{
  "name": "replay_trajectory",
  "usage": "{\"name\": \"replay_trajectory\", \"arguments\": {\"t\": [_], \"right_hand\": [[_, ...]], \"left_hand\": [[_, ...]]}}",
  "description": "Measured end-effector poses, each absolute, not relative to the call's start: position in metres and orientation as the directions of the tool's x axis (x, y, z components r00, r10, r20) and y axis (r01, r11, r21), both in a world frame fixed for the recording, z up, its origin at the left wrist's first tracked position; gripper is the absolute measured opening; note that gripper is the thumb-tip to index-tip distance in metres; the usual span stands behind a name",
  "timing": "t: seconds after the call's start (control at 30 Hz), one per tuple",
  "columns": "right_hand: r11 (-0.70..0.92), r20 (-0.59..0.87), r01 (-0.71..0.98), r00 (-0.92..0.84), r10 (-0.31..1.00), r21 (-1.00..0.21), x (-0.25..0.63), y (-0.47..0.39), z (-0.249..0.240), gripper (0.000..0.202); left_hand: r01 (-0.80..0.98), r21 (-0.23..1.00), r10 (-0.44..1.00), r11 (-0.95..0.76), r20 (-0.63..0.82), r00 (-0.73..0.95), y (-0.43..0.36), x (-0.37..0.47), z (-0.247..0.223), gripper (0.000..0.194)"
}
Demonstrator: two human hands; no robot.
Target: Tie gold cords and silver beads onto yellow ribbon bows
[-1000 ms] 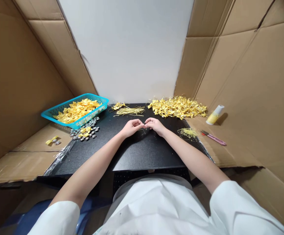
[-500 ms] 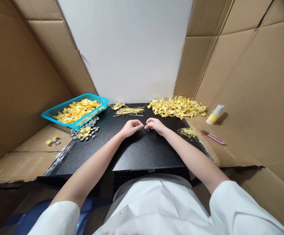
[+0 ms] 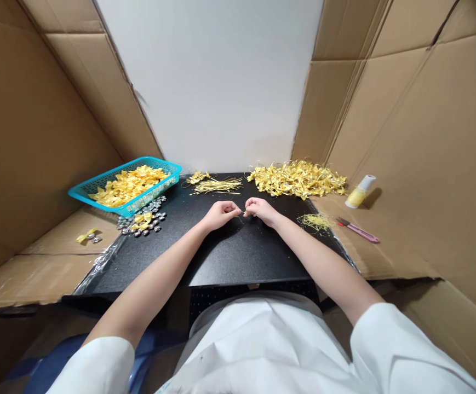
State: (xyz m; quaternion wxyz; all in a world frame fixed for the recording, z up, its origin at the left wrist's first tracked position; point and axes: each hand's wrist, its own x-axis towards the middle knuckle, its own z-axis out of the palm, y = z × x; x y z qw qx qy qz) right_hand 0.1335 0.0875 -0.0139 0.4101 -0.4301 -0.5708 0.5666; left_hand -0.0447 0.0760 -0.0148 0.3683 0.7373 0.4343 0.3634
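Over the middle of the black table (image 3: 238, 262), my left hand (image 3: 222, 214) and my right hand (image 3: 261, 211) are close together, both with fingers pinched. Between the fingertips runs a thin yellowish cord (image 3: 241, 220), one end hanging just under them. Both hands hold it. Whether anything else is hidden in the fingers is too small to tell. Just beyond the hands lies a bundle of yellow cords (image 3: 217, 186), with a few yellow bows (image 3: 198, 177) to its left.
A turquoise basket (image 3: 121, 210) of yellow bows stands at left, with metallic bells (image 3: 155, 208) before it. A large pile of corded bows (image 3: 297, 179) lies back right. At right are cord scraps (image 3: 316, 221), a thread cone (image 3: 360, 192) and pink snips (image 3: 360, 230).
The fingertips and the thin cord between them have shifted very slightly. Both hands stay in nearly the same place, still pinched.
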Motion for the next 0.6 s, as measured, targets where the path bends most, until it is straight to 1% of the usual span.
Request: {"name": "replay_trajectory", "arguments": {"t": [0.4,0.6], "right_hand": [[-0.028,-0.025,-0.007,-0.274,0.961,-1.000,0.1327,0.0845,-0.0094,0.013],[-0.023,-0.024,0.007,-0.266,0.964,-1.000,0.1328,0.0848,-0.0104,0.013]], "left_hand": [[0.419,0.834,0.916,-0.358,0.229,0.328,0.0791,-0.0483,-0.0152,0.034],[0.437,0.823,0.917,-0.362,0.232,0.324,0.0794,-0.0488,-0.0146,0.035]]}}
